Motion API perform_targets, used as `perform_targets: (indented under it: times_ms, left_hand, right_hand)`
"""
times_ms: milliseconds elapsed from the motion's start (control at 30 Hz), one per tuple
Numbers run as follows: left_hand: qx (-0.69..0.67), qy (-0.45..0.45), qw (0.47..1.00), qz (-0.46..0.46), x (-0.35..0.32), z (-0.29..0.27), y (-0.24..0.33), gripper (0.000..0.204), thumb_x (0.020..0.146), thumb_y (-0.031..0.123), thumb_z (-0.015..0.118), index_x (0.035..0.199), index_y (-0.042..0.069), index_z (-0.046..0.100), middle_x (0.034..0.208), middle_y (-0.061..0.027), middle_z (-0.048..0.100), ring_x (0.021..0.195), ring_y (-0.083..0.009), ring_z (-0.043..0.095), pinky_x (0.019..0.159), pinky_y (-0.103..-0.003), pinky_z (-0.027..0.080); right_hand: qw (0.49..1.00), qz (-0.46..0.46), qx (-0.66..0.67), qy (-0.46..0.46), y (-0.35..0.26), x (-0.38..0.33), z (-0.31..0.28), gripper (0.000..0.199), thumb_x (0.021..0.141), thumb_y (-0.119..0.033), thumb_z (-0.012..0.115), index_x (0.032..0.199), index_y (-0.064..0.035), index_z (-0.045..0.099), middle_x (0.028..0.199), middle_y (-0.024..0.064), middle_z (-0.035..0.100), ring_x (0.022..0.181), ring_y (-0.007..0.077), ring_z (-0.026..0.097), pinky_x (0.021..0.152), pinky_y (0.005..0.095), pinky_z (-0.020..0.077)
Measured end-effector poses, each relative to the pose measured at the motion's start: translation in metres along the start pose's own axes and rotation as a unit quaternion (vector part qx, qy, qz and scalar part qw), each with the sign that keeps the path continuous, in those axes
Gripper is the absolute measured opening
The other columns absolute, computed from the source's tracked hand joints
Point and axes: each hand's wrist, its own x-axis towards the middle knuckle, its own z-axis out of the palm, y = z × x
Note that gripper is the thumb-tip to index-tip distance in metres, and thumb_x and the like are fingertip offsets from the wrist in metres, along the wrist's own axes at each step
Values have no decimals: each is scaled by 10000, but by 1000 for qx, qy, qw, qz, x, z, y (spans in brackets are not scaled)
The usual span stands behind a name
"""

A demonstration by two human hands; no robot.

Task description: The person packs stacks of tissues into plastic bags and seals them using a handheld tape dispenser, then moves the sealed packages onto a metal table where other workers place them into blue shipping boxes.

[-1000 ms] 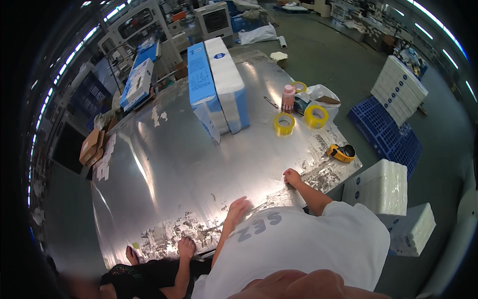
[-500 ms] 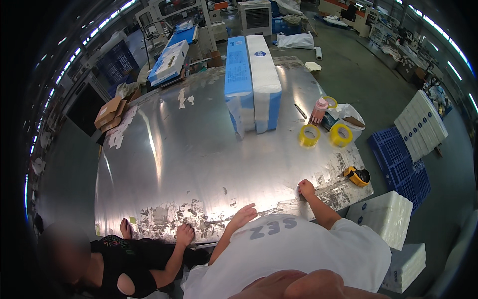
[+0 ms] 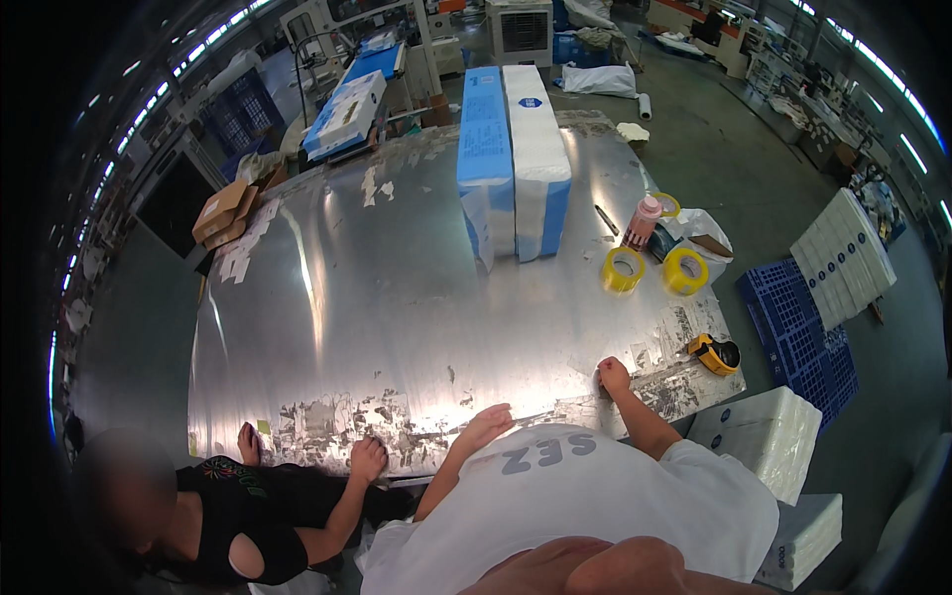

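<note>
At the lower left of the frame, a second person in a black top [image 3: 238, 516] leans against the near edge of the metal table [image 3: 397, 297]. That person's face is blurred and the lower body is cut off by the frame edge. One of their hands [image 3: 248, 443] rests on the table rim; the other [image 3: 369, 459] lies on the worn patch of the sheet, just beside it.

At upper left, flattened cardboard pieces [image 3: 223, 213] sit at the table's far corner, partly over the edge.

Lower centre: the wearer's left hand [image 3: 486, 428] lies flat on the near edge of the table, fingers loosely extended, holding nothing. The forearm below it is partly hidden by the white shirt [image 3: 595, 496].

Upper centre: two long blue-and-white wrapped packs [image 3: 514, 159] lie side by side, touching, well apart from both hands.

Right of centre: the right hand [image 3: 614, 376] rests on the table edge with fingers curled under. Whether it grips anything cannot be determined; the palm side is hidden.

Further right: two yellow tape rolls [image 3: 654, 270] stand near a pink bottle [image 3: 643, 220]. A yellow-and-black tape measure [image 3: 716, 354] lies at the table's right corner, near the right hand but apart from it.

Lower right: white wrapped bundles [image 3: 764, 431] are stacked beside the table, partly cut off.
</note>
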Motion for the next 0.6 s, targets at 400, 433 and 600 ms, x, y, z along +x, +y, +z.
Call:
perform_targets:
  times_ms: [400,433,600]
  left_hand:
    - [18,16,1000,-2,-5,4,2,426,803,15,512,1189,-62,348,989,-120,495,936,-196,511,928,-314,390]
    - [18,18,1000,-3,-5,5,2,425,804,14,509,1189,-62,347,1002,-125,491,944,-199,508,930,-316,388]
    - [9,3,1000,0,-5,7,3,413,809,18,505,1186,-56,354,1036,-134,481,971,-206,497,939,-319,381]
  right_hand:
    - [1000,-3,-11,-7,-5,-4,0,94,780,-110,480,781,-36,538,582,56,551,452,125,519,421,248,430]
    - [1000,-4,-11,-7,-5,-3,0,94,780,-109,479,782,-36,539,583,57,552,452,126,519,420,248,430]
    - [1000,-15,-17,0,4,3,1,95,779,-105,477,785,-34,541,578,54,547,450,123,516,419,248,429]
